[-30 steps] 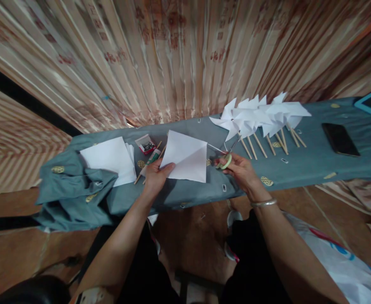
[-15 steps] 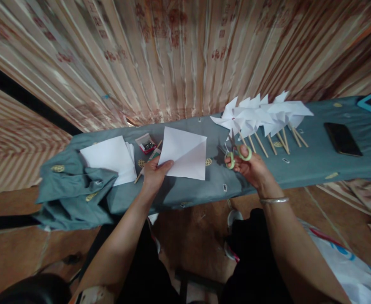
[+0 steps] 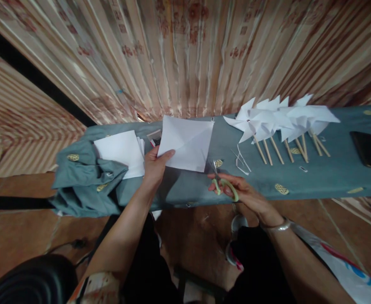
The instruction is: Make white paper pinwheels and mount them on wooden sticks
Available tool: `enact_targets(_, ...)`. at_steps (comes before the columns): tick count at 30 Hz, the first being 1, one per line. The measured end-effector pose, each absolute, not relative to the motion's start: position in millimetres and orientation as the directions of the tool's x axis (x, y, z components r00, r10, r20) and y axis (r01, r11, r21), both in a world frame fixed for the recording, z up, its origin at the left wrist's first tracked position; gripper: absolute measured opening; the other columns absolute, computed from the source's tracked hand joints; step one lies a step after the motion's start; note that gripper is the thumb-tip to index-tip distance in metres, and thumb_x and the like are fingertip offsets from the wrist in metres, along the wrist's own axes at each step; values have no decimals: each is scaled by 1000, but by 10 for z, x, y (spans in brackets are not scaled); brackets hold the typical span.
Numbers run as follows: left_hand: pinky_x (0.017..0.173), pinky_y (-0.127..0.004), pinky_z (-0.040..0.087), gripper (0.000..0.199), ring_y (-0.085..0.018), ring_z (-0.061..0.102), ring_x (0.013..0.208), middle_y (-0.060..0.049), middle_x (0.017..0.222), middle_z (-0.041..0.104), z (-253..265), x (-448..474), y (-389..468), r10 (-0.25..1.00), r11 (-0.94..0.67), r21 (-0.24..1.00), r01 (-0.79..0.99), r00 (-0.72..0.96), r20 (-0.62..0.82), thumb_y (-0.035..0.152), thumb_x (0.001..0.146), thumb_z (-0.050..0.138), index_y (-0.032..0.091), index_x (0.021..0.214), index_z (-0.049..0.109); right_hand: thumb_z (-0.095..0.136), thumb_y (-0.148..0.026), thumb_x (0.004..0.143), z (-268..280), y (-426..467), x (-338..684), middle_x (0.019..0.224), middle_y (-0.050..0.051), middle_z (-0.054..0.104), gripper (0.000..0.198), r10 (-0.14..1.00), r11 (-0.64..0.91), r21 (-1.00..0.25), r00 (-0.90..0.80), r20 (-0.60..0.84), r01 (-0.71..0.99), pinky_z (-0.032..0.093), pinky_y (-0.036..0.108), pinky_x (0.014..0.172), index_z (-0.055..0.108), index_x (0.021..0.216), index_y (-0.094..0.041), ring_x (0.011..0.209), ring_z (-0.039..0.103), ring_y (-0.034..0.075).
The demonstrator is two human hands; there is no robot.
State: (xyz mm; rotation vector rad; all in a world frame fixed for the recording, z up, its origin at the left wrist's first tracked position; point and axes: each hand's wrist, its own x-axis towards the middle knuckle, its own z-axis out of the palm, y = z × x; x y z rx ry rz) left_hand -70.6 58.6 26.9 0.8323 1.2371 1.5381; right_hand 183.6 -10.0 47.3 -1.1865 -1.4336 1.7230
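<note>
My left hand (image 3: 156, 165) pinches the left edge of a square white sheet of paper (image 3: 188, 143), thumb on top, holding it above the cloth. Diagonal creases run across the sheet. In my right hand (image 3: 232, 188) are scissors (image 3: 222, 186) with pale green handles, my fingers through the loops. The blades point up and left, close to the sheet's lower right corner; whether they touch it I cannot tell. Behind my left hand a small box (image 3: 154, 137) is partly hidden by the sheet. A stack of white paper (image 3: 120, 153) lies to the left.
Several white paper pinwheels (image 3: 280, 120) on wooden sticks lie overlapping at the right. Thin white paper strips (image 3: 242, 160) lie beside them. A dark phone (image 3: 369, 150) rests farther right on the green cloth (image 3: 318, 183). A patterned curtain (image 3: 185, 63) hangs behind the narrow table.
My right hand has brought the scissors down and left from beside the pinwheels towards the sheet. The thin strips now lie uncovered on the cloth. The view has shifted slightly left.
</note>
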Motion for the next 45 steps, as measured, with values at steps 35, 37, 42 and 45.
enact_targets(35,63,-29,53,32,-16,64,66,-2,74,72,207,-706,639,958,-57,960,-273,-286,-24,27,55,85,16,82,73,72,-46,79,343,-97,1769,82,3,64,50,818,-236,-962,-506,-274,138,46,29,68,67,118,-16,76,54,15)
enact_targets(37,62,-27,52,32,-15,63,63,-1,73,72,210,-702,640,957,-55,958,-283,-289,-30,26,53,85,16,81,73,72,-46,78,337,-97,1771,81,2,64,49,818,-225,-963,-507,-271,151,45,28,66,68,119,-18,75,54,14)
enact_targets(42,60,-26,52,32,-14,63,62,0,72,72,232,-691,634,952,-57,959,-279,-303,-32,24,52,85,16,81,74,74,-46,77,303,-108,1783,81,2,65,50,828,-209,-963,-493,-267,171,45,27,64,69,120,-21,74,55,14)
enact_targets(45,60,-26,52,32,-14,64,61,0,71,72,244,-691,626,954,-56,956,-289,-299,-34,24,51,85,16,80,74,76,-45,75,289,-113,1785,80,1,64,50,832,-205,-962,-486,-269,182,44,26,63,70,118,-21,74,55,14)
